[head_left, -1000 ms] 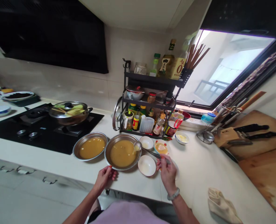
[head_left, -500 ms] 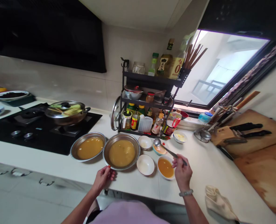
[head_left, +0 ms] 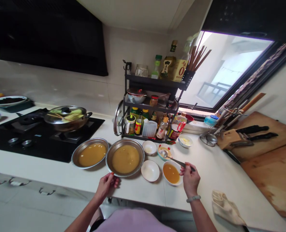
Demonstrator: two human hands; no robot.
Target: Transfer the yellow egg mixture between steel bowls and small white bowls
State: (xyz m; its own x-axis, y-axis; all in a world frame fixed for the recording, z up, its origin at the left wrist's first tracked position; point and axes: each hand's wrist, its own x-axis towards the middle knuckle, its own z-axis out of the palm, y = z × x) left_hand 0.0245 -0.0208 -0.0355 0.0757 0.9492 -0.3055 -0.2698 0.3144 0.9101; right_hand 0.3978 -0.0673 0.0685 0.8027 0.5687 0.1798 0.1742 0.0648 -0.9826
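My right hand (head_left: pixel 190 178) is closed round the dark handle of a metal spoon (head_left: pixel 175 160). The spoon's head lies over a small turquoise-edged bowl (head_left: pixel 169 157); whether it touches the bowl, I cannot tell. Beneath the handle and my fingers stands a white bowl of orange-brown liquid (head_left: pixel 171 174). With thumb on the near rim and fingers curled below, my left hand (head_left: pixel 107 185) grips a round metal bowl (head_left: pixel 107 161) of similar cloudy liquid. Another metal bowl (head_left: pixel 74 159) with such liquid touches it on the left. Two white bowls, one nearer (head_left: pixel 150 171) and one farther (head_left: pixel 149 148), sit between.
At left, a lidded pan (head_left: pixel 66 118) sits on the black stove (head_left: pixel 60 154). A black rack (head_left: pixel 154 108) with bottles and jars stands behind the bowls. To the right are a cloth (head_left: pixel 226 207), a knife block (head_left: pixel 231 138) and wooden cutting boards (head_left: pixel 271 180).
My right hand has lowered the spoon's head towards the turquoise-edged bowl. The left hand stays at the metal bowl's rim. The whole view has shifted slightly.
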